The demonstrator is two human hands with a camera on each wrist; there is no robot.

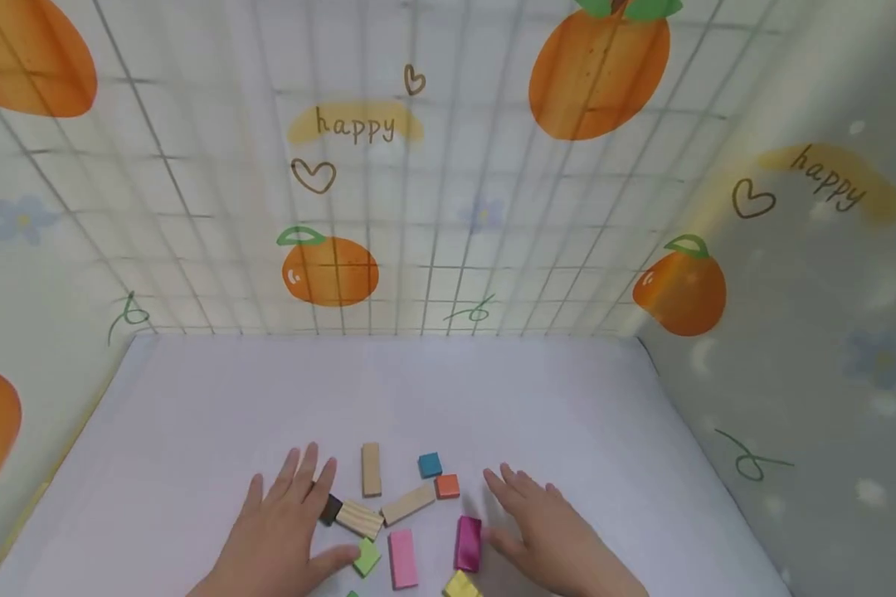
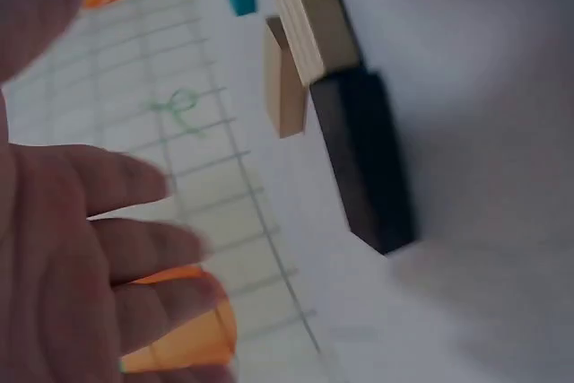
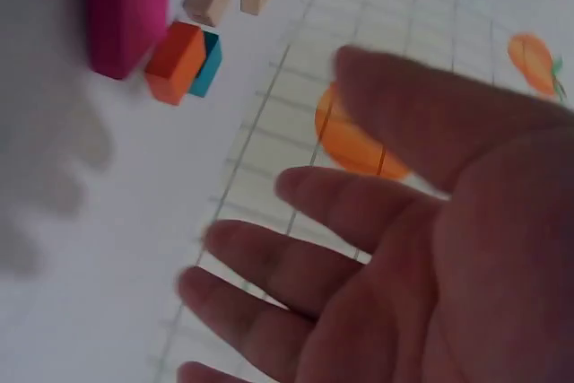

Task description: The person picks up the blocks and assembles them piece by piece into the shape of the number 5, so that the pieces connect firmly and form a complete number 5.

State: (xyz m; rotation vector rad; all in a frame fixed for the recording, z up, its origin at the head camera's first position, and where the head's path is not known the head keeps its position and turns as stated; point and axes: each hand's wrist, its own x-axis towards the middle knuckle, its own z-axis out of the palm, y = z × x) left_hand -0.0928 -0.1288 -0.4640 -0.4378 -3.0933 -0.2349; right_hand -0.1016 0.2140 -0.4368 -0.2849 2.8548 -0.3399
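Note:
My left hand (image 1: 280, 522), fingers spread and holding nothing, hovers at the left of a loose group of wooden blocks. It partly covers a black block (image 2: 363, 163), whose end meets a striped wood-grain block (image 1: 360, 518). In the head view its thumb overlaps a light green block (image 1: 367, 558). My right hand (image 1: 548, 531) is held with straight, parted fingers at the group's right side, its thumb beside a magenta block (image 1: 468, 544). Between the hands lie a pink block (image 1: 403, 560), two plain wooden blocks, one upright in view (image 1: 371, 469) and one slanted (image 1: 408, 504).
Farther back sit a blue cube (image 1: 430, 465) and an orange cube (image 1: 447, 486), close together. A yellow block (image 1: 463, 584) shows at the bottom edge. The white table (image 1: 388, 381) is bounded by curtains (image 1: 493, 166) printed with oranges at the back and both sides.

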